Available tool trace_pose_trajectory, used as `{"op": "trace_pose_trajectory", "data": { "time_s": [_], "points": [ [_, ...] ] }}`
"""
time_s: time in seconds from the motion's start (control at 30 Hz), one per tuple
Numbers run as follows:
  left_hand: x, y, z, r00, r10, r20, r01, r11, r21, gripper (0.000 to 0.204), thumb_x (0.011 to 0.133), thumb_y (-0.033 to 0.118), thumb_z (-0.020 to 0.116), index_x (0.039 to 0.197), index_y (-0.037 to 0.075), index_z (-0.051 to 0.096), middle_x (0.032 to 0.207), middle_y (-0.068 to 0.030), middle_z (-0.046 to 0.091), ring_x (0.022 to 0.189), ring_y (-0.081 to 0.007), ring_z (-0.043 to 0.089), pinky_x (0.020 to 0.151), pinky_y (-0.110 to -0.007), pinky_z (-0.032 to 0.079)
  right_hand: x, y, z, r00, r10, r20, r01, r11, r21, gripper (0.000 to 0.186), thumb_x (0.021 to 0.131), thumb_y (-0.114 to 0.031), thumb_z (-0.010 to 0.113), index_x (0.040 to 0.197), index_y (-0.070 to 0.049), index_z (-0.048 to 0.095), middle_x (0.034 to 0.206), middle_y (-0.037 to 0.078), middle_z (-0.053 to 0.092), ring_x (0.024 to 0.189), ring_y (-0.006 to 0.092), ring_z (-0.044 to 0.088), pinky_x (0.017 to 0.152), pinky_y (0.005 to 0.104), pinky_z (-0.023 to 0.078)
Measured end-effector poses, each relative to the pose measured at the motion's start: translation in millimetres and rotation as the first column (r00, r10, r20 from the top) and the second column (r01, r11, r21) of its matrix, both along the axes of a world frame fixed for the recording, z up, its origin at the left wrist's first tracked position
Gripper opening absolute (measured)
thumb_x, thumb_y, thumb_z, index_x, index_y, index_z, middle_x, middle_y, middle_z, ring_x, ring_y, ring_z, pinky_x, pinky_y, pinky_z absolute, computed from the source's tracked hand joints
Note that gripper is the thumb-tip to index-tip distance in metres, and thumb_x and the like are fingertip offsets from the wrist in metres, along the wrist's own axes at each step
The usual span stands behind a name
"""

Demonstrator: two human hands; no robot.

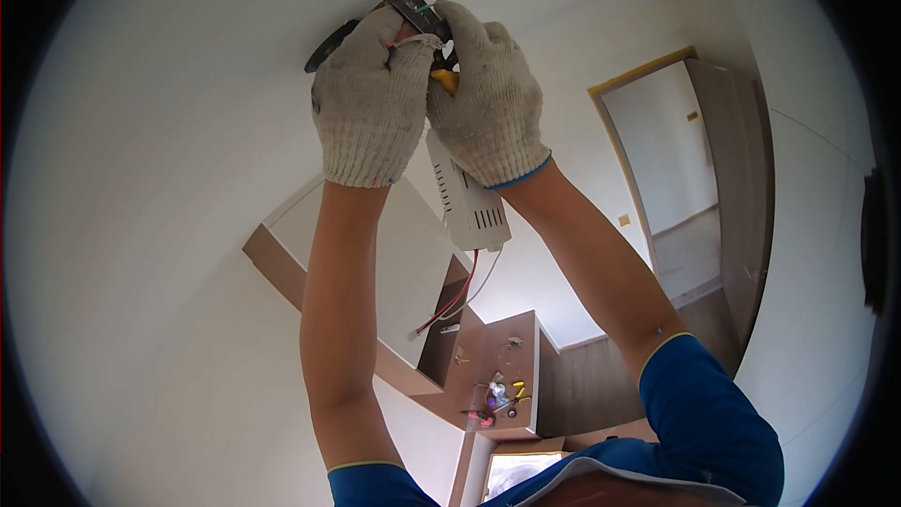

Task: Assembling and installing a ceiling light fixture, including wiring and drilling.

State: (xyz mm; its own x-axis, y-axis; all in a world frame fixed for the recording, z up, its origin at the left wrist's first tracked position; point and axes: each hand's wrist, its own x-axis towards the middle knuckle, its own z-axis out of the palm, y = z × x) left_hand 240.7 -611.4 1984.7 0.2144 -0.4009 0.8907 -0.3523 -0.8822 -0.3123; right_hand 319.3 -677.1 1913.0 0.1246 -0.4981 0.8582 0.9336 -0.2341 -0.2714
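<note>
Both my hands, in off-white knit gloves, are raised to the ceiling. My right hand (pixel 486 99) is closed around pliers (pixel 447 80) with yellow and black handles; their dark metal head (pixel 418 11) points up toward the ceiling. My left hand (pixel 369 99) is closed beside it, pinching thin wires (pixel 427 40) at the fingertips, partly hidden by the gloves. A dark oval piece (pixel 330 47) juts out left of that hand, its kind unclear. Below the gloves hangs a white slotted driver box (pixel 474 216), with red and white leads (pixel 462 296) dangling from its lower end.
Down below, a brown cabinet top (pixel 511 333) carries scattered tools and small parts (pixel 505 394). A white and brown wall cabinet (pixel 375 244) stands behind my left forearm. At the right is a doorway (pixel 657 145) with a brown door (pixel 737 178).
</note>
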Motion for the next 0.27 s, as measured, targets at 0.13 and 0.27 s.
{"op": "trace_pose_trajectory", "data": {
  "time_s": [0.13,0.27],
  "points": [
    [1.6,-0.1,-1.0,0.999,-0.021,-0.042,0.019,0.998,-0.052,0.036,0.095,0.028,0.064,0.125,0.009,0.07,0.108,-0.0111,0.075,0.095,-0.0241,0.074,0.088,-0.034,0.056,7.6,3.6,-0.9,0.999,0.024,0.021,-0.024,1.0,0.001,0.059,0.076,-0.012,0.076,0.131,-0.01,0.055,0.093,0.015,0.064,0.086,0.0313,0.066,0.071,0.0419,0.057],
    [-0.9,-5.1,-1.2,0.998,-0.005,-0.069,-0.001,0.996,-0.086,0.039,0.094,0.028,0.065,0.127,0.01,0.069,0.111,-0.0111,0.075,0.097,-0.0231,0.073,0.091,-0.034,0.056,8.7,0.4,-0.3,0.997,0.078,0.012,-0.078,0.997,-0.021,0.061,0.076,-0.013,0.075,0.133,-0.012,0.054,0.095,0.016,0.064,0.089,0.0325,0.066,0.074,0.0434,0.057]
  ]
}}
